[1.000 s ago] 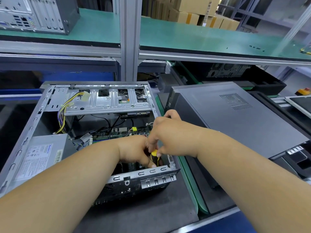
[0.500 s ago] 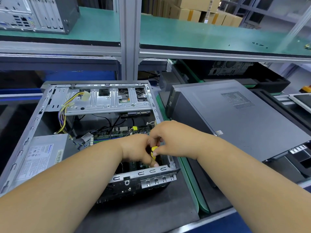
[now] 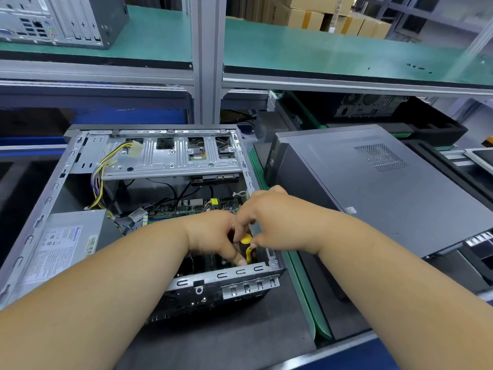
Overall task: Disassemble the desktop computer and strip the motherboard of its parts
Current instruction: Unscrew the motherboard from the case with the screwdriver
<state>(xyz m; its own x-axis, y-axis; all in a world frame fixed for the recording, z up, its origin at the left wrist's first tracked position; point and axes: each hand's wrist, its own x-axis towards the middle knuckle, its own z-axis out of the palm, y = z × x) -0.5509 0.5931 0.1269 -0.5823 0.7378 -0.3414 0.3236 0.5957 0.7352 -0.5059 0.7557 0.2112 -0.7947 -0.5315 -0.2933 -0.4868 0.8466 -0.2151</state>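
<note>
Gripping one yellow-handled tool [image 3: 246,247]: two hands [image 3: 213,233] [image 3: 269,222], one open case [image 3: 170,156].

Two bare hands are in view, the left hand [image 3: 213,233] and the right hand [image 3: 274,220]. One opened silver steel computer case [image 3: 53,188] lies on the desk, with one grey boxy power supply [image 3: 66,241], one green motherboard [image 3: 186,209] and one perforated silver drive cage [image 3: 170,156] inside. One yellow plastic piece [image 3: 246,244] shows between the hands. One closed dark grey computer tower [image 3: 386,188] lies beside it. One more grey tower [image 3: 61,20] stands on the upper green shelf [image 3: 320,52]. Behind are perhaps six brown cardboard boxes [image 3: 320,17]; blur hides the exact count.
</note>
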